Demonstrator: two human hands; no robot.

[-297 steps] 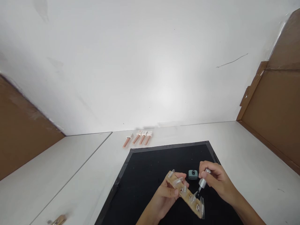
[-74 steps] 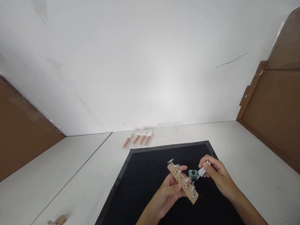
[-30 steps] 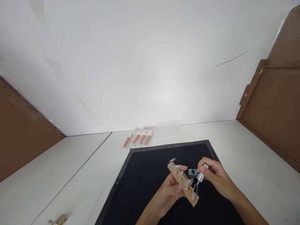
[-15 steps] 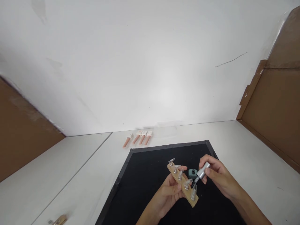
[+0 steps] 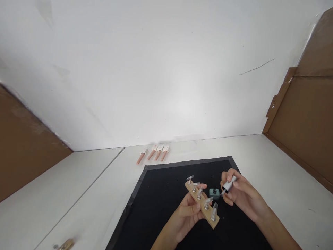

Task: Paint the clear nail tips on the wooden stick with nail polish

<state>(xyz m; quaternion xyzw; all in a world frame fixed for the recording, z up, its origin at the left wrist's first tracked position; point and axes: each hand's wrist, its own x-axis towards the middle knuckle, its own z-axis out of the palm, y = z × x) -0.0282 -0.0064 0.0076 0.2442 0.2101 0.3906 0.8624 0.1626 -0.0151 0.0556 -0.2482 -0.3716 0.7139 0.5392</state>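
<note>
My left hand [image 5: 187, 212] grips a narrow wooden strip [image 5: 205, 211] from below and the side. Several clear nail-shaped tips stand along the strip on small round metal mounts, each tilted its own way. To the right, my right hand [image 5: 240, 191] pinches a silver cap [image 5: 230, 184] with a thin brush that points down and left, a little apart from the strip. Between the two hands a small teal bottle [image 5: 214, 193] rests on the black mat [image 5: 156, 201], its dark round opening facing up.
Several pink-handled pieces with white heads [image 5: 151, 155] lie in a row behind the mat. A wooden and metal object [image 5: 66, 244] is at the lower left edge. Brown cardboard panels [image 5: 307, 121] stand at both sides, and a white wall [image 5: 166, 69] rises behind.
My right hand has drawn the cap and brush away from the nearest clear tips, to the right and slightly up. The strip in my left hand has barely shifted.
</note>
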